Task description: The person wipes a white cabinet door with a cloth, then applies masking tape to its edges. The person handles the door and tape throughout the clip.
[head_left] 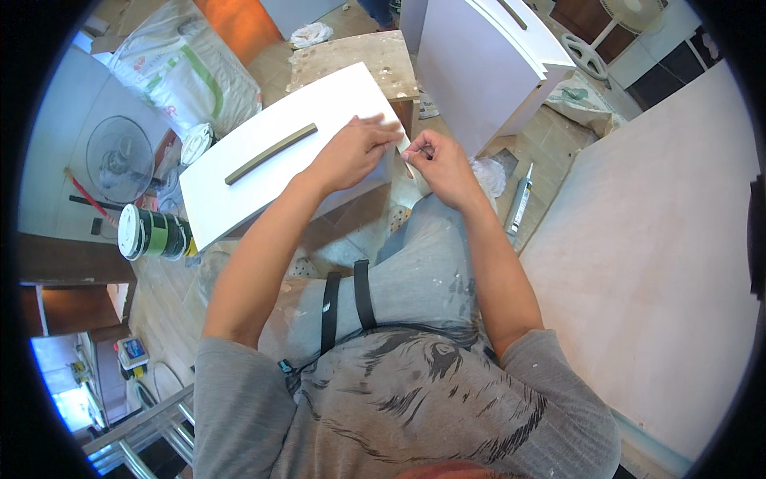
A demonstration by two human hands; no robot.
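A white cabinet panel with a curved edge [263, 191] lies tilted before me, a long bronze handle [271, 154] fixed to its face. My left hand [355, 152] rests near the panel's right edge, fingers stretched out over the surface and holding nothing. Just beyond that edge, my right hand [440, 166] is closed in a pinch, thumb against fingers. A thin pale strip [404, 144] runs from the panel's edge down to the pinching fingers. Its lower part is partly hidden by the right hand.
A sealant tube [520, 201] lies on the floor at right, near a large pale board [654, 263]. Another white cabinet piece [479, 72] stands beyond. At left are a paint bucket [155, 233], a fan [120, 160] and a white sack [187, 76]. A wooden stool [351, 60] stands behind the panel.
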